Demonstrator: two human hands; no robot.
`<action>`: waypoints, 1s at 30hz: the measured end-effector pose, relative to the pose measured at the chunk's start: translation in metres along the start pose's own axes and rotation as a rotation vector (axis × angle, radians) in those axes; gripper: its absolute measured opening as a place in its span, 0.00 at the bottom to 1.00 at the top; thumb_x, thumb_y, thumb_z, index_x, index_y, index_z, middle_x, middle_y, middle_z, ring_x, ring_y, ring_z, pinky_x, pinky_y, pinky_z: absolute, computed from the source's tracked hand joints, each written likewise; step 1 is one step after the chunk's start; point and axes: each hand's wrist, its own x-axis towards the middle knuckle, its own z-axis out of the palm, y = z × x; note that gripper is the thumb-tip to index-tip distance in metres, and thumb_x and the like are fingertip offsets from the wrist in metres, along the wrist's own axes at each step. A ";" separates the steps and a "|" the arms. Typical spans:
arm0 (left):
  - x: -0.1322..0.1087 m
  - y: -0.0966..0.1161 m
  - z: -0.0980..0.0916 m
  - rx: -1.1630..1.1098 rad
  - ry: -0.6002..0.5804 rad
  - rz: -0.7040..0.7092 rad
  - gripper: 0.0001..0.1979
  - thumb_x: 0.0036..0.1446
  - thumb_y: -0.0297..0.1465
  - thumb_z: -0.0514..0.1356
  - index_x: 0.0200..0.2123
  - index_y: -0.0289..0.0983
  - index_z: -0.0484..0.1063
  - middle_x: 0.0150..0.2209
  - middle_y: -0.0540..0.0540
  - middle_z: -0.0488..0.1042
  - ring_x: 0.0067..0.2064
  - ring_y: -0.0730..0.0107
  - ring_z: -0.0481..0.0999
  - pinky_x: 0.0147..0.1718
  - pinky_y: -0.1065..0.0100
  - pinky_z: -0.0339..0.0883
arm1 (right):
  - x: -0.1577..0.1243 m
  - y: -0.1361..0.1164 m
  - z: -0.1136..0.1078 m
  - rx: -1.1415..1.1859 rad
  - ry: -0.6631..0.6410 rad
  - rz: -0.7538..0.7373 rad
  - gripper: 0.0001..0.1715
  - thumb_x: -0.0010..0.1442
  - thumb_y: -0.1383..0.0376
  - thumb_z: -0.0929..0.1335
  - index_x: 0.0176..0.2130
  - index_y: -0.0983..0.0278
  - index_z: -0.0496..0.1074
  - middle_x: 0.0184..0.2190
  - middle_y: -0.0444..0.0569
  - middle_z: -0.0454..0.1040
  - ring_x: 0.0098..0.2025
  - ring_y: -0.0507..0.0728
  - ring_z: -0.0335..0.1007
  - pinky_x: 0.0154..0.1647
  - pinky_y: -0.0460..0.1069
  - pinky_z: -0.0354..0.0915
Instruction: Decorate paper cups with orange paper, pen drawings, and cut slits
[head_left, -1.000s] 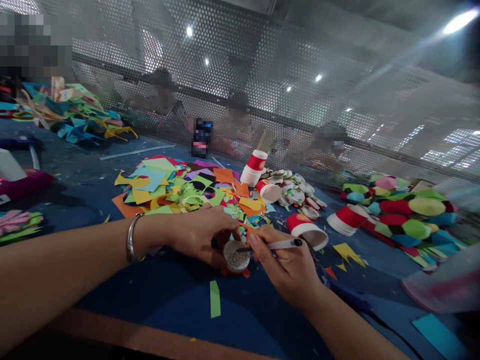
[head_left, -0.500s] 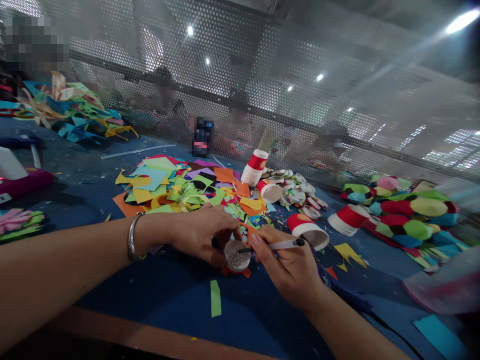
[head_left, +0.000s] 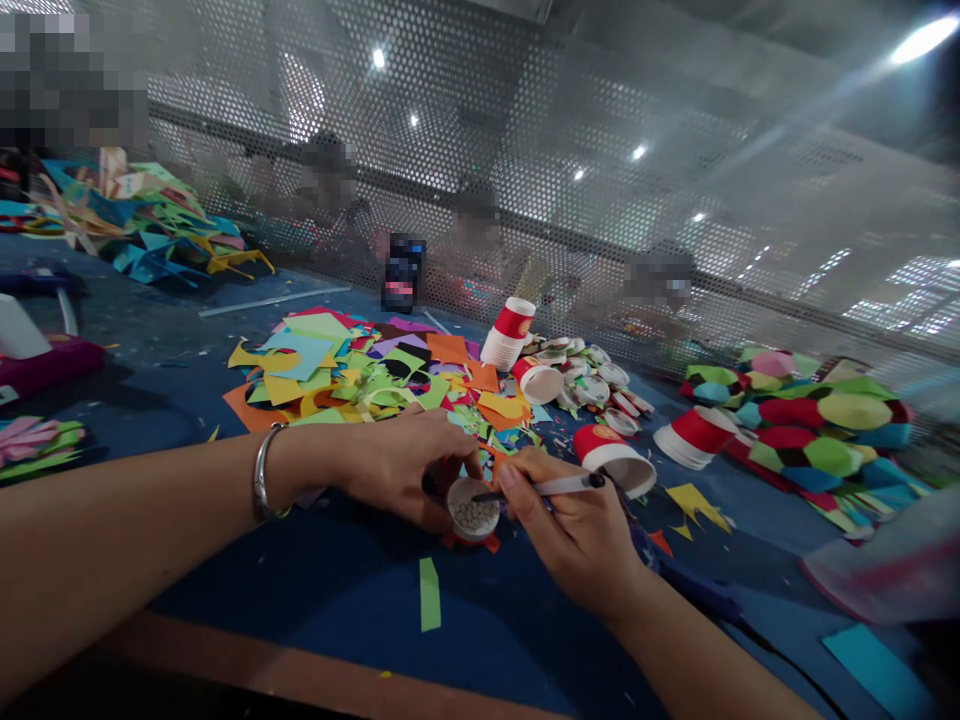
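Observation:
My left hand (head_left: 397,462), with a silver bangle at its wrist, grips the side of a small cut-down paper cup (head_left: 474,520). The cup's round white face points up and bears a drawn pattern of small cells; red tabs spread out at its lower edge. In my right hand (head_left: 581,535) is a black-capped pen (head_left: 559,487), held in a writing grip. Its dark tip rests on or just over the white face; contact cannot be made out. A light green paper strip (head_left: 430,595) lies in front of the cup.
Coloured paper scraps (head_left: 337,365) are heaped behind my hands. Red-and-white paper cups (head_left: 613,460) and cut white cup rings (head_left: 592,388) lie to the right, near paper turtle-like crafts (head_left: 810,420). A phone (head_left: 403,272) stands before a perforated metal screen (head_left: 420,150). A dark cable (head_left: 787,665) runs at right.
The pen tip has shifted slightly left across the white face. Both hands keep their grips, and the whole view has moved a little.

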 end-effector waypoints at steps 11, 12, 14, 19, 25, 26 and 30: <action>0.001 -0.001 0.001 0.000 0.019 0.016 0.19 0.49 0.42 0.66 0.42 0.40 0.71 0.37 0.49 0.77 0.36 0.66 0.73 0.36 0.64 0.59 | 0.000 0.001 0.000 0.006 -0.010 -0.006 0.16 0.69 0.67 0.60 0.29 0.63 0.66 0.24 0.43 0.65 0.26 0.51 0.61 0.29 0.49 0.58; 0.001 0.000 0.001 0.007 0.018 0.007 0.19 0.49 0.42 0.66 0.42 0.40 0.71 0.37 0.49 0.77 0.36 0.66 0.72 0.36 0.64 0.58 | 0.000 0.001 0.000 0.010 -0.012 -0.006 0.16 0.69 0.67 0.60 0.29 0.63 0.66 0.24 0.43 0.65 0.26 0.51 0.61 0.29 0.49 0.57; 0.001 0.000 0.001 0.021 0.013 -0.019 0.19 0.48 0.43 0.66 0.41 0.40 0.71 0.37 0.49 0.77 0.36 0.65 0.72 0.37 0.63 0.58 | 0.001 0.001 0.001 0.018 -0.013 -0.007 0.16 0.69 0.67 0.60 0.29 0.63 0.66 0.24 0.43 0.65 0.26 0.51 0.61 0.29 0.49 0.57; 0.001 0.001 0.001 -0.024 -0.008 -0.033 0.20 0.49 0.43 0.66 0.42 0.40 0.71 0.36 0.50 0.78 0.35 0.66 0.73 0.37 0.64 0.58 | 0.000 0.000 0.001 0.042 -0.017 0.004 0.16 0.68 0.67 0.61 0.28 0.63 0.65 0.23 0.42 0.64 0.24 0.50 0.59 0.27 0.48 0.56; 0.000 0.004 -0.001 -0.009 -0.008 -0.051 0.20 0.48 0.41 0.66 0.44 0.40 0.72 0.37 0.49 0.77 0.36 0.66 0.73 0.38 0.64 0.58 | -0.001 0.000 0.000 0.050 -0.029 0.008 0.16 0.68 0.67 0.61 0.28 0.63 0.65 0.22 0.42 0.63 0.24 0.50 0.59 0.26 0.48 0.55; 0.000 0.004 -0.002 -0.010 -0.008 -0.050 0.20 0.48 0.40 0.66 0.44 0.40 0.72 0.37 0.49 0.77 0.36 0.66 0.73 0.37 0.64 0.58 | -0.001 0.000 0.000 0.051 -0.029 0.010 0.16 0.68 0.67 0.61 0.28 0.63 0.65 0.22 0.42 0.63 0.24 0.50 0.59 0.26 0.49 0.55; 0.000 0.005 -0.001 -0.003 -0.012 -0.057 0.20 0.48 0.40 0.66 0.45 0.40 0.72 0.37 0.49 0.77 0.37 0.65 0.73 0.39 0.63 0.58 | 0.000 0.000 -0.001 0.046 -0.031 0.005 0.17 0.69 0.67 0.60 0.27 0.63 0.65 0.22 0.42 0.63 0.24 0.50 0.59 0.27 0.49 0.55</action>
